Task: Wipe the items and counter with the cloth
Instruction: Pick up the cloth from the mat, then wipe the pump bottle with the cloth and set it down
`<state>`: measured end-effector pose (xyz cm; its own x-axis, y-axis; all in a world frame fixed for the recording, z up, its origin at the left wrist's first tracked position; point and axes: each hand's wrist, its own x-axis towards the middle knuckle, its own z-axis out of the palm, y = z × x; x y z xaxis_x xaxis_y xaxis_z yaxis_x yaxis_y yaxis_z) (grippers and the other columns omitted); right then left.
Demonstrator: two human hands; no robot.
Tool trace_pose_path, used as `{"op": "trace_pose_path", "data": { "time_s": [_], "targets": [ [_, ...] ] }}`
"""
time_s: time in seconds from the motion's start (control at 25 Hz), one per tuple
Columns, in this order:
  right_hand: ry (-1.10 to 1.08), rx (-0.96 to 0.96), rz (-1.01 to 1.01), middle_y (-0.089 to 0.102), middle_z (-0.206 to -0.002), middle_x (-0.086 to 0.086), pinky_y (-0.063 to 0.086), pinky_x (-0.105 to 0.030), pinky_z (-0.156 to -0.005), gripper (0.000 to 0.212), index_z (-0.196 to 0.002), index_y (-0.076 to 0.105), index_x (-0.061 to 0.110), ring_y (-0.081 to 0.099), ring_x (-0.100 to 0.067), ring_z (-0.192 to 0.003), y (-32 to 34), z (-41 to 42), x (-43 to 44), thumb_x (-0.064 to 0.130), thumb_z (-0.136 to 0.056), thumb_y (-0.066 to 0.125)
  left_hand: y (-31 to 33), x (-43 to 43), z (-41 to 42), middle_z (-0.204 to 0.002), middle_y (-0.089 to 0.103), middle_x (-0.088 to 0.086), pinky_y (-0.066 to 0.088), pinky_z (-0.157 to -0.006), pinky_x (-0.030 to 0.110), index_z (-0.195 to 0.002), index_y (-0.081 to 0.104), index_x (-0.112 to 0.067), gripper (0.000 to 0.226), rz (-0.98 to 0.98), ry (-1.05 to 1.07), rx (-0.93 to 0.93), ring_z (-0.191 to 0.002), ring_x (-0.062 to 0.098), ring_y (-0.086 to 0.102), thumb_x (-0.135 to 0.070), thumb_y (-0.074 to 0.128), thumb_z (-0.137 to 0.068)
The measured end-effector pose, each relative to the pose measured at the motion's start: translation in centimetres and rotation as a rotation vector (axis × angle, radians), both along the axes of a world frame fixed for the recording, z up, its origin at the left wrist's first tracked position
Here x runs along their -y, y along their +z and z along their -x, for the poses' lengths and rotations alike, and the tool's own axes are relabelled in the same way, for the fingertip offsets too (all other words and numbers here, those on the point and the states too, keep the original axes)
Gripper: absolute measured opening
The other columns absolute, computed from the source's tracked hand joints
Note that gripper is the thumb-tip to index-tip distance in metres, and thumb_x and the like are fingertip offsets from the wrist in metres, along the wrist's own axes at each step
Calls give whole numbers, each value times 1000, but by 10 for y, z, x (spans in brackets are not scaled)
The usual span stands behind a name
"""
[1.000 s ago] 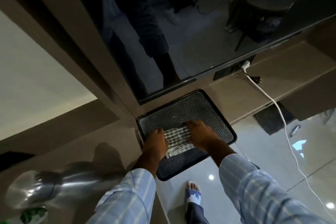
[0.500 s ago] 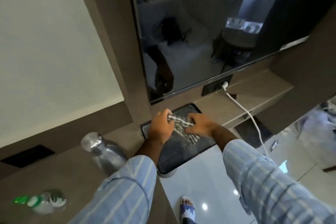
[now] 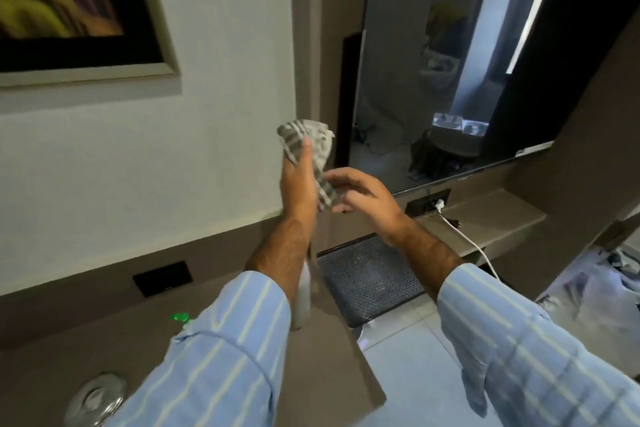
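Observation:
I hold a grey-and-white checked cloth (image 3: 322, 149) up in the air, in front of the wall and the left edge of the television. My left hand (image 3: 298, 184) grips its bunched upper part. My right hand (image 3: 363, 198) has thumb and fingers loosely around the hanging lower end. Below them a black textured tray (image 3: 367, 277) lies on the lower step of the brown counter (image 3: 69, 350), its near end jutting over the edge. A steel bottle (image 3: 303, 295) stands left of the tray, mostly hidden behind my left forearm.
A dark television (image 3: 433, 80) hangs on the wall above the tray. A white cable (image 3: 467, 236) runs from a socket over the counter edge. A green bottle cap (image 3: 180, 317) and a shiny round object (image 3: 95, 399) sit on the near counter. A framed picture (image 3: 79, 10) hangs upper left.
Both hands lifted the cloth off the tray and raised it high. My view tilted up from the tray to the wall and television.

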<state>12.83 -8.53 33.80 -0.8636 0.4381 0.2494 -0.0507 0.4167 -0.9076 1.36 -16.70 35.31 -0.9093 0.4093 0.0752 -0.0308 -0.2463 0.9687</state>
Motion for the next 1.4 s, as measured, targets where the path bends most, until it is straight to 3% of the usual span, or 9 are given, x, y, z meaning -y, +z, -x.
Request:
{"op": "trace_pose_path", "data": {
  "time_s": [0.24, 0.36, 0.52, 0.68, 0.8, 0.96, 1.12, 1.24, 1.4],
  "targets": [
    [-40, 364, -384, 69, -130, -9, 45, -28, -98, 49, -134, 62, 15, 63, -22, -120, -67, 86, 38, 49, -101, 48, -119, 92, 51, -128, 71, -1, 48, -109, 46, -131, 63, -32, 73, 155, 270, 265, -116, 23, 66, -83, 38, -84],
    [23, 453, -467, 69, -133, -12, 47, -38, -106, 50, -131, 66, 12, 61, -30, -126, -97, 117, 43, 40, -100, 39, -178, 82, 36, -124, 71, -4, 50, -108, 49, -128, 64, -30, 77, 297, 171, 255, -115, 19, 67, -87, 36, -84],
    [2, 339, -404, 68, -137, -10, 46, -30, -105, 54, -147, 55, 19, 65, -16, -112, -110, 111, 33, 23, -95, 41, -204, 59, -13, -139, 61, 2, 45, -108, 34, -144, 53, -17, 51, 358, 132, 162, -126, 20, 59, -47, 40, -105],
    [41, 256, -408, 63, -144, -5, 42, -27, -111, 56, -145, 58, 21, 60, -11, -124, -112, 113, 34, 20, -92, 39, -235, 61, 12, -146, 60, 12, 42, -115, 39, -144, 56, -14, 56, 260, 72, 512, -132, 29, 58, -52, 40, -105],
    [35, 222, -433, 65, -143, -3, 41, -31, -115, 55, -142, 61, 21, 56, -15, -132, -118, 121, 33, 20, -92, 40, -224, 50, 5, -144, 60, 7, 44, -114, 41, -143, 55, -21, 57, 231, 146, 251, -131, 23, 58, -57, 41, -101],
    [22, 232, -422, 64, -143, -2, 42, -29, -112, 53, -141, 62, 22, 55, -13, -132, -117, 114, 32, 20, -92, 40, -229, 65, 1, -132, 53, -7, 39, -90, 10, -143, 53, -17, 44, 333, 104, 325, -128, 12, 51, -39, 36, -109],
    [-3, 264, -322, 70, -132, 2, 46, -31, -108, 48, -128, 71, 23, 59, -10, -122, -113, 113, 37, 26, -91, 42, -223, 90, 23, -130, 68, 13, 41, -96, 29, -130, 65, -10, 49, 547, 106, 266, -124, 31, 61, -42, 36, -108],
    [-21, 320, -282, 73, -123, 3, 49, -37, -107, 40, -119, 74, 22, 62, -11, -116, -110, 110, 40, 32, -92, 46, -202, 104, 33, -108, 72, 5, 45, -79, 24, -119, 69, -15, 48, 550, 146, 235, -96, 23, 67, -47, 35, -107],
    [-41, 270, -609, 57, -144, -4, 32, -47, -122, 67, -136, 60, 22, 38, -23, -148, -90, 96, 48, 70, -93, 43, -193, 172, 58, -98, 70, 6, 60, -73, 35, -107, 61, -16, 53, 520, 338, 29, -80, 22, 67, -63, 37, -100]
  ]
}}
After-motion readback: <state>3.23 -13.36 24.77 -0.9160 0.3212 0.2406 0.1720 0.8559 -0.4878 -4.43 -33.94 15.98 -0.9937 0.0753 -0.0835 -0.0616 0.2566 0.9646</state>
